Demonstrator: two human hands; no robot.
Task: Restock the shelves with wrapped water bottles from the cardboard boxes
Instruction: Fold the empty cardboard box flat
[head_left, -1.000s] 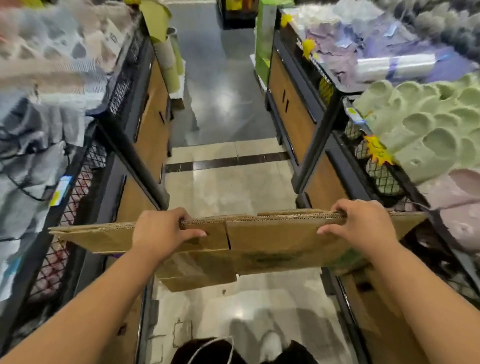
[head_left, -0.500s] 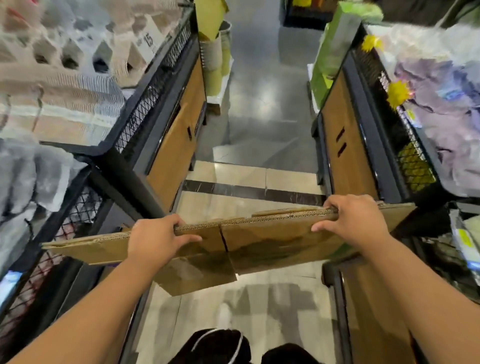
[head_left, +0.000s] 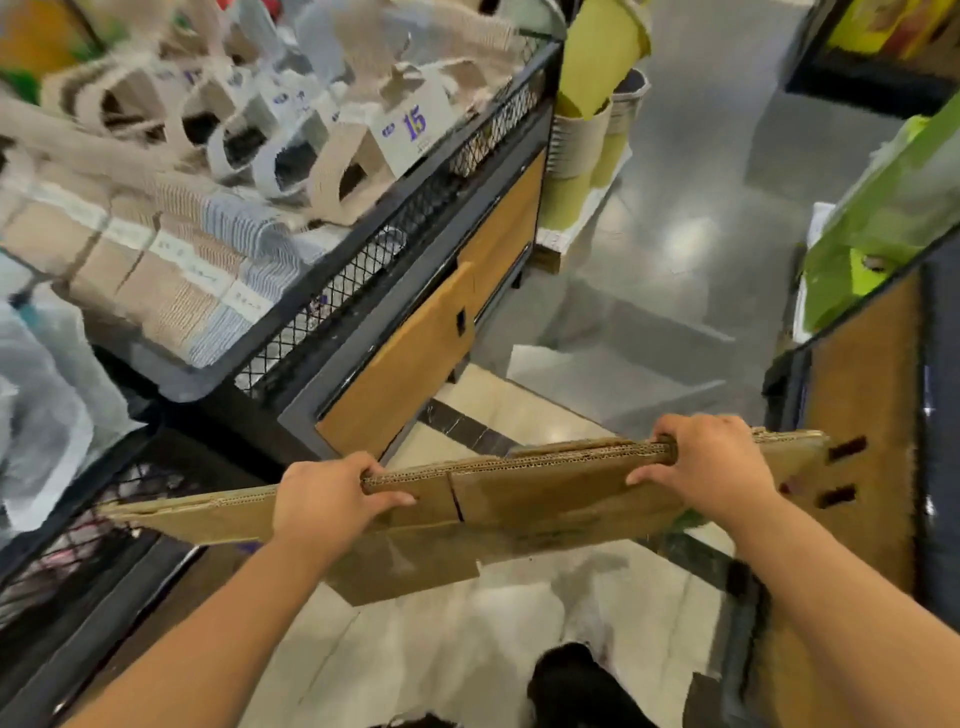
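Right now, on my feed, both bare forearms reach forward and down, meeting a flattened cardboard box (head_left: 545, 493) that is held on edge across the aisle. The left hand (head_left: 324, 501) grips its top edge: fingers curled over the far side, thumb laid along the near face and pointing toward the other hand. The right hand (head_left: 711, 467) holds the same corrugated edge, knuckles up, fingers hooked over it and thumb pressed flat on the near face. The right hand sits higher in the picture than the left, so the sheet slants up from left to right.

The cardboard spans the gap between the two hands and runs past both. Its left end juts beyond the left hand toward a mesh-sided bin (head_left: 332, 306), and its right end pokes past the right hand in front of a wooden cabinet (head_left: 862, 415). A loose flap (head_left: 410, 566) hangs below the left hand's wrist.

Above and beyond the left hand, the bin holds woven bags (head_left: 343, 171) with a price card (head_left: 410, 130) marked 15. Beyond the right hand lies green packaging (head_left: 883, 197). Under both forearms is pale tiled floor (head_left: 441, 649), with a dark shoe (head_left: 571, 680) below the right forearm.
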